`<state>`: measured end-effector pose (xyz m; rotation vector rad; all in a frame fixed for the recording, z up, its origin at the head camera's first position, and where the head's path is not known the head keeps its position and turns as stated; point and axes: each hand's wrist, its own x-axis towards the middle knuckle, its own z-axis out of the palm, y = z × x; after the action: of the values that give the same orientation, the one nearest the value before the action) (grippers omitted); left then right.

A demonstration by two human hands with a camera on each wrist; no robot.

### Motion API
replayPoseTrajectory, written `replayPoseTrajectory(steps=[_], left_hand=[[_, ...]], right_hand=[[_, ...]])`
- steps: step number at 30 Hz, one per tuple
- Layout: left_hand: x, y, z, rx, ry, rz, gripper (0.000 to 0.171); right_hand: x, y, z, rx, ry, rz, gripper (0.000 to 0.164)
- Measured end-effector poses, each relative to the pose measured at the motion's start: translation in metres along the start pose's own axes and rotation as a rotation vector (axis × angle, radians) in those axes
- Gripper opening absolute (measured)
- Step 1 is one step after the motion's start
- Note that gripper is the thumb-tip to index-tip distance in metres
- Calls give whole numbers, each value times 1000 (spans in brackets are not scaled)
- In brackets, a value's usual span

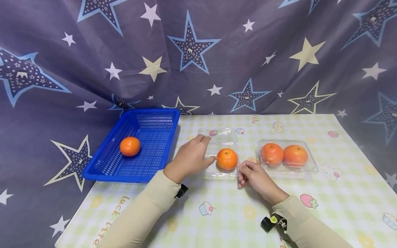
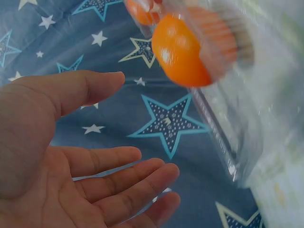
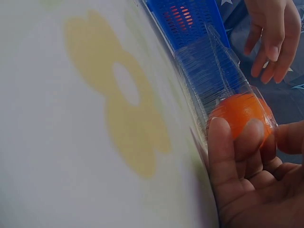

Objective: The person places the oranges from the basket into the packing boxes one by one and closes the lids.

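A clear plastic clamshell box (image 1: 211,168) lies with its lid (image 1: 221,136) folded back, and one orange (image 1: 227,159) sits in the right side of its base. Over the box's left side is my left hand (image 1: 193,156), fingers and thumb apart; the left wrist view shows nothing in its grasp. My right hand (image 1: 255,179) pinches the box's right edge near the front, its fingers (image 3: 221,147) curled against the outer wall beside the orange. Blue and perforated, a plastic basket (image 1: 170,137) stands at the left, holding one orange (image 1: 130,146).
Right of my right hand sits another clear box (image 1: 288,142) containing two oranges (image 1: 295,155), its lid apparently closed. A checked, printed cloth (image 1: 235,220) covers the table. Behind the table hangs a dark star-patterned curtain (image 1: 229,82).
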<state>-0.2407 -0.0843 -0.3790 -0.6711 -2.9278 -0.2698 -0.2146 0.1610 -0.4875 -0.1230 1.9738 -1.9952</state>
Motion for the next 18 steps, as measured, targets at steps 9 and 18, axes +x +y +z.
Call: replayPoseTrajectory(steps=[9, 18], left_hand=[[-2, -15, -25, 49, 33, -23, 70], [-3, -38, -41, 27, 40, -95, 70]], right_hand=[[0, -1, -1, 2, 1, 0, 24], [-2, -3, -1, 0, 3, 10, 24]])
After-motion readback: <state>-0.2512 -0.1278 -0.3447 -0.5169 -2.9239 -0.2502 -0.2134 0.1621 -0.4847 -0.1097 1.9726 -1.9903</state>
